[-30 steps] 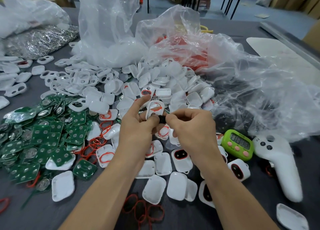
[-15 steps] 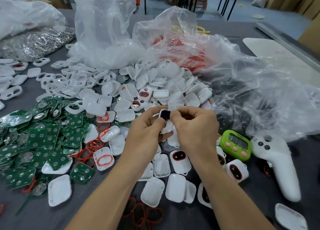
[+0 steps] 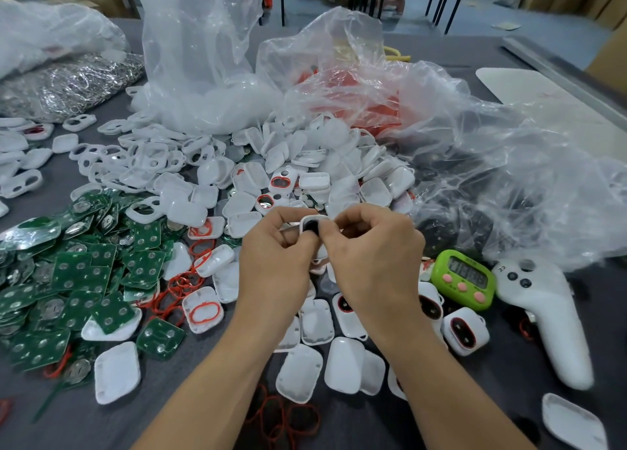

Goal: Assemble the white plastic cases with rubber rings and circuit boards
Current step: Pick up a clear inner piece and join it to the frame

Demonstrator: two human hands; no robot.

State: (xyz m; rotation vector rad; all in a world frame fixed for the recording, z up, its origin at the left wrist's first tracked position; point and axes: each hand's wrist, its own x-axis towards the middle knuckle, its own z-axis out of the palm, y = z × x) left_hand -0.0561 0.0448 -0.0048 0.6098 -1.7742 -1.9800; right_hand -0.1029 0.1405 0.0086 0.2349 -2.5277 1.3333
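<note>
Both hands meet above the middle of the table around one small white case (image 3: 312, 224) with a dark window. My left hand (image 3: 276, 263) curls round its left side, thumb on the front. My right hand (image 3: 375, 259) pinches its right side. A heap of white case halves (image 3: 305, 164) lies behind the hands. Green circuit boards (image 3: 68, 273) spread at the left. Red rubber rings (image 3: 185, 285) lie beside them, and more rings (image 3: 285, 419) sit near the front edge. Assembled cases with red-rimmed dark windows (image 3: 464, 330) sit to the right of my right wrist.
A green timer (image 3: 463, 278) and a white controller (image 3: 543, 317) lie at the right. Crumpled clear plastic bags (image 3: 492, 164) cover the back and right; one holds red rings (image 3: 356, 96). A bag of shiny metal parts (image 3: 68, 83) is at the back left.
The case has turned in my fingers: its open back with a red ring showed a second ago, its dark window now faces me. Both hands stay together.
</note>
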